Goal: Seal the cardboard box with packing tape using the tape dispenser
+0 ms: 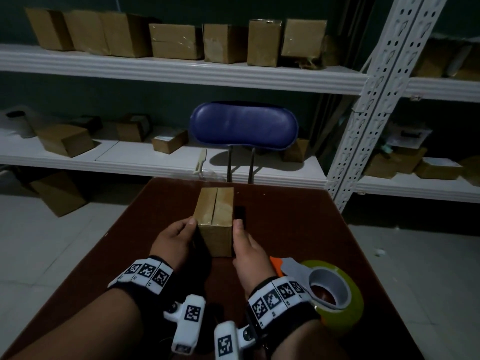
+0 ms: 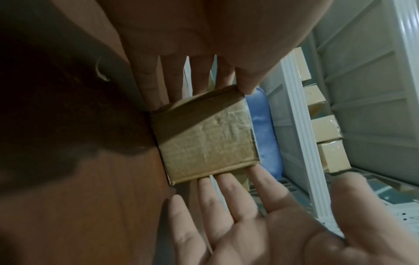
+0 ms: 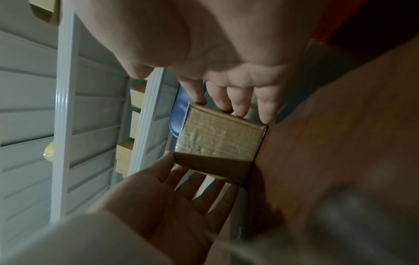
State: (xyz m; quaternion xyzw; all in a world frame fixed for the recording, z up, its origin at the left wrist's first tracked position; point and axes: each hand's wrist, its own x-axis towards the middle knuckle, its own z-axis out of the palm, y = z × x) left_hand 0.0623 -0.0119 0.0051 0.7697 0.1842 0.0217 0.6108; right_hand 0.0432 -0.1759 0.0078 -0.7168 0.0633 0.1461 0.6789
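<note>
A small cardboard box [image 1: 215,216] stands on the brown table [image 1: 298,229], top flaps folded shut with the bare seam running away from me. My left hand [image 1: 179,235] lies flat against its left side, thumb at the top near corner. On the right side my right hand [image 1: 244,242] presses with straight fingers. The left wrist view shows the box [image 2: 204,139] between my left hand [image 2: 192,75] and right hand [image 2: 238,206]. In the right wrist view the box [image 3: 217,139] sits between my right hand [image 3: 226,86] and left hand [image 3: 172,193]. The tape dispenser [image 1: 335,292] with its yellowish roll lies by my right wrist, untouched.
A small dark object [image 1: 239,211] lies just right of the box. Beyond the table's far edge stands a blue chair back [image 1: 242,126]. White shelves [image 1: 181,71] behind hold several cardboard boxes. A white rack post [image 1: 376,100] rises at the right.
</note>
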